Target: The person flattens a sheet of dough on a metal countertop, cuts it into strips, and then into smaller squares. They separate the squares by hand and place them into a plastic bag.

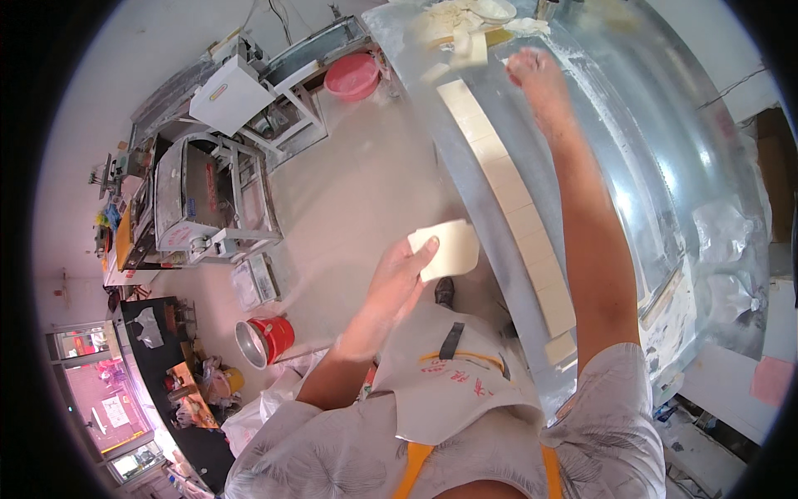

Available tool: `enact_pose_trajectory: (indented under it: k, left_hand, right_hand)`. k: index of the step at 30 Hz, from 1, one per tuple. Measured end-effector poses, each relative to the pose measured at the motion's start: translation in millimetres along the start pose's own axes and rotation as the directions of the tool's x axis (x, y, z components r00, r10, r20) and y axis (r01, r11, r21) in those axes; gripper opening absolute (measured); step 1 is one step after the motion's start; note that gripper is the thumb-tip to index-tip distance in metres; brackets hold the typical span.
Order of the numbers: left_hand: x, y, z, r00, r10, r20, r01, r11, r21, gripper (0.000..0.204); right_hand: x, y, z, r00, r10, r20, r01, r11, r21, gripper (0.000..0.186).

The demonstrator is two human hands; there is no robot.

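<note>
My left hand (401, 268) holds a small stack of pale, flat square dough sheets (449, 249) in front of my apron, the thumb lying across the top one. Far out over the metal table (532, 158), my right hand (536, 73) has its fingers curled in; whatever may be inside them is hidden. Beside my right forearm, a long strip of dough cut into squares (503, 179) runs along the table's near-left edge. Past its far end lie loose, blurred dough pieces (472, 51), just left of my right hand.
Flour (445, 25) and a white bowl (494, 10) are at the table's far end. On the floor stand a pink basin (352, 77), a red metal bucket (270, 339) and a machine on a frame (199, 191). Clear plastic bags (723, 237) lie at the table's right side.
</note>
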State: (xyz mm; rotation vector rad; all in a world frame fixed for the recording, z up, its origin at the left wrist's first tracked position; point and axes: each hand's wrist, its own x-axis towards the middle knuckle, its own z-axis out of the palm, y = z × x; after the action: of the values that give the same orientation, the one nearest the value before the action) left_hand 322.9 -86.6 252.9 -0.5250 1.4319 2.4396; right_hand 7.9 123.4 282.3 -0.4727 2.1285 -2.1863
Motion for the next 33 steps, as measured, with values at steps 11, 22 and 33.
enact_pose_trajectory:
  k: [11,22,33]
  left_hand:
    - [-13,21,53,0.933,0.207,0.294,-0.276,0.937,0.215,0.046]
    - [-48,-33,161,0.879,-0.117,0.461,0.018,0.977,0.213,0.050]
    - [-72,-133,222,0.633,-0.325,0.703,0.545,0.832,-0.107,0.058]
  right_hand:
    - [-273,-25,35,0.957,0.269,0.114,-0.289,0.825,0.485,0.040]
    - [-393,-73,-40,0.772,0.339,-0.538,-0.277,0.941,0.194,0.025]
    - [-492,-139,-108,0.808,0.018,-0.589,-0.294,0.878,-0.377,0.016]
